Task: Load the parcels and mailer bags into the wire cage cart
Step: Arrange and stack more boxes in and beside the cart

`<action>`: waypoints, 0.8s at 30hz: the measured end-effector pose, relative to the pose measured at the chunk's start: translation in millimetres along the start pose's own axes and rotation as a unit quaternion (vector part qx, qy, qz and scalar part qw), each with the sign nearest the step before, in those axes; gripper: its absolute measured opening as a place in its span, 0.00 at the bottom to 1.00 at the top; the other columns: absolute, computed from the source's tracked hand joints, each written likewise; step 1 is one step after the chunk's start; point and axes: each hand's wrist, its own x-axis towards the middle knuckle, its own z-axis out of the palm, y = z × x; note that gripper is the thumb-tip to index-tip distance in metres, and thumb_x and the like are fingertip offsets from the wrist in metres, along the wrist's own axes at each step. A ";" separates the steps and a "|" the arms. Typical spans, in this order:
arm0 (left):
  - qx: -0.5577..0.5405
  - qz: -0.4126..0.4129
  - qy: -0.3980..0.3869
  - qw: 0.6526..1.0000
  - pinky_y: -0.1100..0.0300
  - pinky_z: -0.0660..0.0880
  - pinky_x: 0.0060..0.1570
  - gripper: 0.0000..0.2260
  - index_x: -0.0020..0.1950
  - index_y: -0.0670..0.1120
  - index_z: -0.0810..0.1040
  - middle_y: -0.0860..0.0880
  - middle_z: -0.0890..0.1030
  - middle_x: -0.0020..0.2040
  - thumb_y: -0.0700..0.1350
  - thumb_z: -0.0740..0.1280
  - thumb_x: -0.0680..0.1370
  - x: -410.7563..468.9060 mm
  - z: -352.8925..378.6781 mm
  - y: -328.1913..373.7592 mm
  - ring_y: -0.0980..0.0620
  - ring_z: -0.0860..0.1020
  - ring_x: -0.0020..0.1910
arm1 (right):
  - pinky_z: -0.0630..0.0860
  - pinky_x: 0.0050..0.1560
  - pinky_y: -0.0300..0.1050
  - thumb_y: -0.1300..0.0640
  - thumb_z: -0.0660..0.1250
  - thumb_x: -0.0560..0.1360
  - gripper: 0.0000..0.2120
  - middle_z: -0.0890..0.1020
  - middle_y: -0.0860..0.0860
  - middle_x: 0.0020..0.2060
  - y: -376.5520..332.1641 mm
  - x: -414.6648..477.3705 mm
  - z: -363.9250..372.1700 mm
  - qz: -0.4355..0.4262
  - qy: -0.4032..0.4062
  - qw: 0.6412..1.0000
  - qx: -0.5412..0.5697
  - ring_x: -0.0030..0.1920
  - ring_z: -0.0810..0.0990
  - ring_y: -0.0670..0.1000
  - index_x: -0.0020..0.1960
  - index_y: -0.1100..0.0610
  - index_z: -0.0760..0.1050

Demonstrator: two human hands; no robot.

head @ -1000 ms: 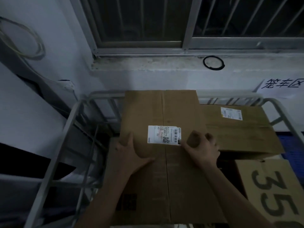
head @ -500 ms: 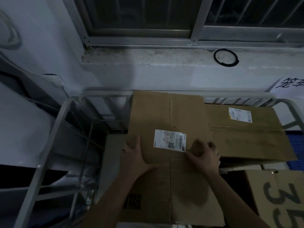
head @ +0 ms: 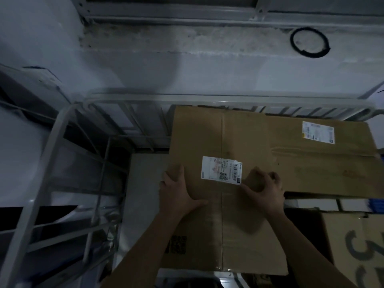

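A large brown cardboard parcel (head: 228,138) with a white shipping label (head: 221,170) lies flat inside the wire cage cart (head: 145,98), its far edge just under the back rail. My left hand (head: 180,194) presses flat on the parcel's top at its left edge, fingers pointing forward. To the right of the label, my right hand (head: 264,190) rests on the top with its fingers curled and nothing in them. A second labelled parcel (head: 311,163) lies beside it on the right, at about the same height.
The left part of the cart shows wire bars and a pale floor panel (head: 143,183). A box with large marker digits (head: 353,246) sits at the near right. A white wall and a sill with a black ring (head: 309,41) stand right behind the cart.
The parcel has dropped from over the back rail to just below it. Both hands stay at the same places on its top. My view has tilted downward.
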 end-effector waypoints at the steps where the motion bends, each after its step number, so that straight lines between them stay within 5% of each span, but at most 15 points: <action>1: -0.002 0.000 -0.006 1.000 0.42 0.62 0.71 0.65 0.79 0.56 0.39 0.37 0.45 0.77 0.76 0.74 0.55 2.7 3.2 -0.7 0.34 0.57 0.74 | 0.65 0.70 0.66 0.35 0.76 0.65 0.40 0.59 0.53 0.76 2.9 2.9 3.4 0.000 -0.002 1.000 0.001 0.72 0.63 0.65 0.73 0.40 0.67; 8: -0.010 -0.005 -0.025 1.000 0.43 0.61 0.72 0.66 0.79 0.54 0.38 0.38 0.42 0.75 0.75 0.74 0.56 22.0 29.2 -9.7 0.34 0.56 0.74 | 0.64 0.71 0.65 0.34 0.75 0.66 0.41 0.58 0.53 0.77 13.3 25.6 21.0 0.005 -0.020 0.999 -0.026 0.72 0.63 0.65 0.75 0.43 0.65; 15: -0.014 0.002 -0.020 1.000 0.43 0.64 0.70 0.65 0.79 0.55 0.37 0.39 0.43 0.75 0.73 0.76 0.57 36.5 47.0 -17.3 0.35 0.58 0.72 | 0.61 0.71 0.64 0.32 0.70 0.70 0.44 0.56 0.56 0.78 25.4 25.3 42.5 0.018 0.001 0.998 -0.058 0.76 0.52 0.60 0.79 0.47 0.60; 24: 0.010 0.014 -0.019 1.000 0.43 0.64 0.70 0.67 0.80 0.51 0.34 0.38 0.43 0.75 0.72 0.76 0.58 41.6 51.3 -15.1 0.34 0.60 0.70 | 0.46 0.76 0.65 0.29 0.50 0.77 0.44 0.33 0.57 0.79 31.4 16.9 63.1 -0.020 -0.033 0.987 -0.154 0.79 0.34 0.56 0.81 0.50 0.36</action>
